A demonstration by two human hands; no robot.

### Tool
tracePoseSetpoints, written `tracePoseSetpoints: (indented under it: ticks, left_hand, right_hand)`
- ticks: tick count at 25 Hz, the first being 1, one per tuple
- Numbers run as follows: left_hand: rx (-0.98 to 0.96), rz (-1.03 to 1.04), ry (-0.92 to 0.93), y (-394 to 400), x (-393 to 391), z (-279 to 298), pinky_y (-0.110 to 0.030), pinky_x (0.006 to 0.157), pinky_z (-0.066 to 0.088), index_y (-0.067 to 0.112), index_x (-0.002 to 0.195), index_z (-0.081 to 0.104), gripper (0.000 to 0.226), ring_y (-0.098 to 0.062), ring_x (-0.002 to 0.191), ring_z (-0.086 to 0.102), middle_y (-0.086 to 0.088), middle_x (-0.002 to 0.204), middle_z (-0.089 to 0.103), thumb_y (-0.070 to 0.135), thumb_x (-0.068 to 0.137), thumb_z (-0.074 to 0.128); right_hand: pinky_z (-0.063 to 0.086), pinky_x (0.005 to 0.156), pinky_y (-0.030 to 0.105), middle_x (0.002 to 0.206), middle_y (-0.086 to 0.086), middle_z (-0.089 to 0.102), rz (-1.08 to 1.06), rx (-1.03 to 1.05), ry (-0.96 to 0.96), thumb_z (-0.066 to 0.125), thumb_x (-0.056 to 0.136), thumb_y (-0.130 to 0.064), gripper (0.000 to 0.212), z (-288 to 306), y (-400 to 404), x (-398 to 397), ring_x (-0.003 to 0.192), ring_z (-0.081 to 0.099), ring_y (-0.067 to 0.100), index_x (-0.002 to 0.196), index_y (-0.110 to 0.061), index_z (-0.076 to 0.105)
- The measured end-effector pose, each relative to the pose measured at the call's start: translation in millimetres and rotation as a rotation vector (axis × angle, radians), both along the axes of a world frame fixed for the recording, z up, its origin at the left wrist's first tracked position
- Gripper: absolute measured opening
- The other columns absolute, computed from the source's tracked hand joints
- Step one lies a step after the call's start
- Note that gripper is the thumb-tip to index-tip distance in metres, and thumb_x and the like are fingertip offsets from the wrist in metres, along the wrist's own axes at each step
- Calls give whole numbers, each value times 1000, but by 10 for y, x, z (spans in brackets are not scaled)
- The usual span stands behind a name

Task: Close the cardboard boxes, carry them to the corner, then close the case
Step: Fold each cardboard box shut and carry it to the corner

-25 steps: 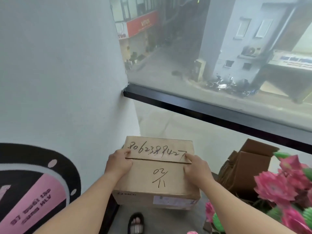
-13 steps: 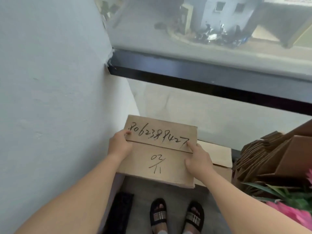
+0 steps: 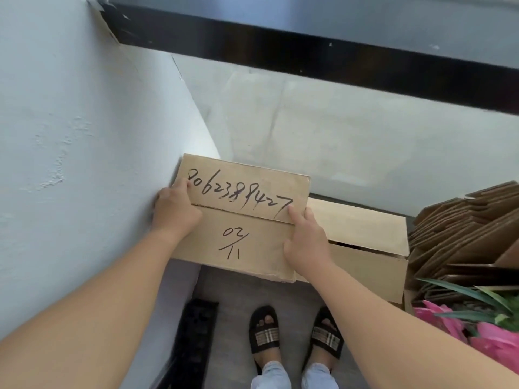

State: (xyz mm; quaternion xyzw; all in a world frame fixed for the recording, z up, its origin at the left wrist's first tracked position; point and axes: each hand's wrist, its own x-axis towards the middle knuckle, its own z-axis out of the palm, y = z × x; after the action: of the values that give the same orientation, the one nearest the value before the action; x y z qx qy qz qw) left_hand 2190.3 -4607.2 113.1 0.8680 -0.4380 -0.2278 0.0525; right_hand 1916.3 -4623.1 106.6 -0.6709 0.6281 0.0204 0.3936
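The closed cardboard box (image 3: 244, 217) sits between both hands in the corner beside the wall (image 3: 70, 136). The left hand (image 3: 175, 210) grips its left edge; the right hand (image 3: 304, 240) grips its right edge, thumb on top.
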Motion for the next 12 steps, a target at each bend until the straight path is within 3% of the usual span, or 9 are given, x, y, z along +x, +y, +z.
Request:
tracePoseSetpoints:
  ticks: [3, 8, 10, 12]
  left_hand:
    - [63, -44, -46, 50, -9, 42, -45, 97, 46, 21, 136, 47, 61, -41, 111, 51, -21, 118, 56, 9, 76, 51]
    - [75, -96, -145, 74, -146, 229, -44, 85, 46, 11, 104, 60, 26, -38, 108, 49, -16, 120, 47, 13, 80, 50]
    - [51, -169, -165, 59, -253, 374, -43, 84, 46, 10, 100, 62, 21, -36, 106, 51, -16, 116, 54, 20, 85, 50]
    - [36, -270, -100, -2, -452, 560, -39, 79, 45, 10, 102, 64, 31, -31, 102, 54, -15, 111, 61, 34, 92, 47]
  right_hand:
    - [43, 103, 35, 162, 8, 22, 15, 19, 5, 52, 85, -3, 79, 17, 4, -20, 132, 48, 32, 155, -30, 28]
    - [39, 89, 28, 143, 6, 42, 72, -11, -40, 59, 90, -19, 65, 122, -96, -132, 120, 53, 28, 151, -28, 37]
    - [37, 100, 31, 151, 11, 41, 43, -15, -24, 59, 94, -32, 61, 246, -165, -227, 132, 47, 29, 151, -23, 40]
    - [33, 110, 33, 156, 10, 39, 10, -14, -11, 57, 95, -44, 63, 461, -222, -361, 140, 41, 27, 152, -22, 41]
